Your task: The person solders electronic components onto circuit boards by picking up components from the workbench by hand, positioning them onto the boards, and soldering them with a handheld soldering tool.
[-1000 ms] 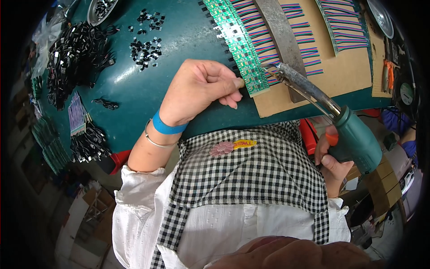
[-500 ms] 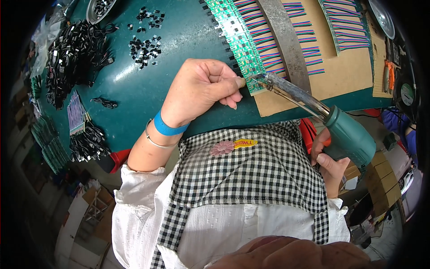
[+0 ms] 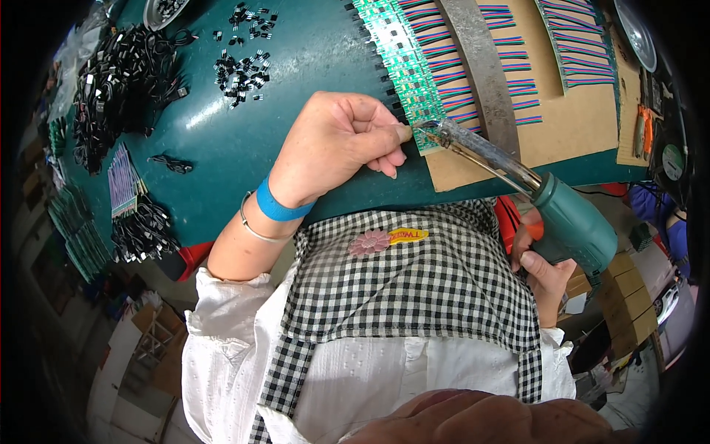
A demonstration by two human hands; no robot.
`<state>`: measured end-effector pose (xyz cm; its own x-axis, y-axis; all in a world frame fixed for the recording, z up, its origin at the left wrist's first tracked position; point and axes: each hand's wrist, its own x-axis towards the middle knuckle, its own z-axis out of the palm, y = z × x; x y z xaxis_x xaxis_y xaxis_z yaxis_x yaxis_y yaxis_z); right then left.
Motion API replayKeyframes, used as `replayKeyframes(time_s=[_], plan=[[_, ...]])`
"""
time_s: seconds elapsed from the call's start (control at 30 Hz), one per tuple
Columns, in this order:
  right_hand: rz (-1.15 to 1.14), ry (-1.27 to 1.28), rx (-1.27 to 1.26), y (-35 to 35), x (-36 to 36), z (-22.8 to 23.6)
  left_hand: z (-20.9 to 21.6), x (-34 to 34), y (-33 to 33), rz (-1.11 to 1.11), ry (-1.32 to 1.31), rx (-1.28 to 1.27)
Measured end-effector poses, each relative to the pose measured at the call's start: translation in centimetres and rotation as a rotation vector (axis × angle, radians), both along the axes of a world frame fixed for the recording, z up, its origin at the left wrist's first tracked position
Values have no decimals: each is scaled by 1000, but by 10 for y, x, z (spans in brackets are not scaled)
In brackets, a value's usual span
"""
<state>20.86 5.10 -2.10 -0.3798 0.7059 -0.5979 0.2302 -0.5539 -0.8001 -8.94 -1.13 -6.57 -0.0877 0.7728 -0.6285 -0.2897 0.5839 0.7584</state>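
My left hand is closed in a pinch at the lower left edge of a green circuit-board strip. What the fingertips hold, if anything, is hidden. In my right hand is the handle of a green soldering gun. Its metal tip reaches the strip's near end, close to my left thumb; whether it touches cannot be made out. Small black parts line the strip's left edge, and coloured wires run from its right side under a flat metal bar.
Beneath the wires lies a cardboard sheet, bearing a second wired strip. Loose black components are scattered on the green table. Black cables are heaped at the left. Orange-handled pliers lie at the right.
The board strip, wires and metal bar appear slightly further right and up in the picture. Both hands keep nearly the same pose, with the gun's tip still at the strip's near end.
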Motion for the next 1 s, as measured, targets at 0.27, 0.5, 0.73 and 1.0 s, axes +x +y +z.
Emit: replayKeyframes(time_s=[0.27,0.5,0.73,1.0], plan=[[60,58,85,-4,12,-13,-1,1,-1,25,-11,8],[536,-307,673,0,38,-13,-1,2,-1,30,-10,3],[14,358,364,13,16,-11,-2,3,-1,36,-8,2],[-6,366,301,22,20,-23,-2,4,0,44,-12,6]])
